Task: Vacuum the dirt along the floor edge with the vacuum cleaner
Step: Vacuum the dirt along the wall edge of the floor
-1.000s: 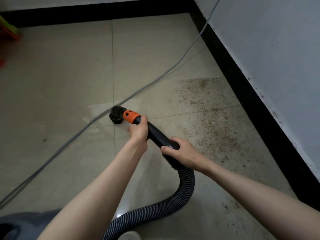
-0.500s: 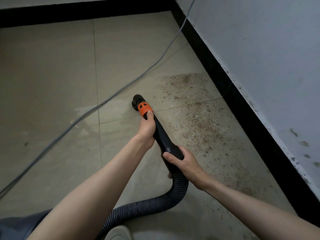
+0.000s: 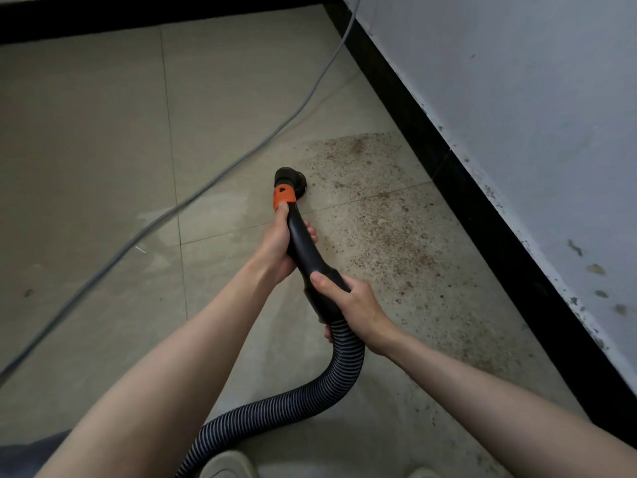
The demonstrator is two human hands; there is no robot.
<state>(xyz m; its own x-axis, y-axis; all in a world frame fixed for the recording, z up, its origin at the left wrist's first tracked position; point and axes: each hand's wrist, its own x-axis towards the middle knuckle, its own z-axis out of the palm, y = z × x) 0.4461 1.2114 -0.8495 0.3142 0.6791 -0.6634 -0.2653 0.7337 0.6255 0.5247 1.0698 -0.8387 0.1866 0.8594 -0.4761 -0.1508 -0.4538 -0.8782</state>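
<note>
A black vacuum wand with an orange collar point(image 3: 284, 194) ends in a round black nozzle point(image 3: 291, 177) that sits on the tile at the left rim of a brown dirt patch point(image 3: 389, 236). My left hand point(image 3: 279, 243) grips the wand just below the orange collar. My right hand point(image 3: 348, 301) grips the thicker black handle where the ribbed hose point(image 3: 310, 398) joins it. The hose curves down and left toward the bottom of the view. The dirt spreads along the black skirting point(image 3: 482, 215) on the right.
A grey power cable point(image 3: 213, 177) runs diagonally across the beige tiles from lower left to the top right corner. The pale wall point(image 3: 534, 98) rises on the right. A shoe tip point(image 3: 227, 464) shows at the bottom, and a dark grey shape point(image 3: 24, 457) sits bottom left.
Both hands have swung the wand to the right, carrying the nozzle from the bare tile near the cable to the edge of the dirt patch. The view has shifted right too.
</note>
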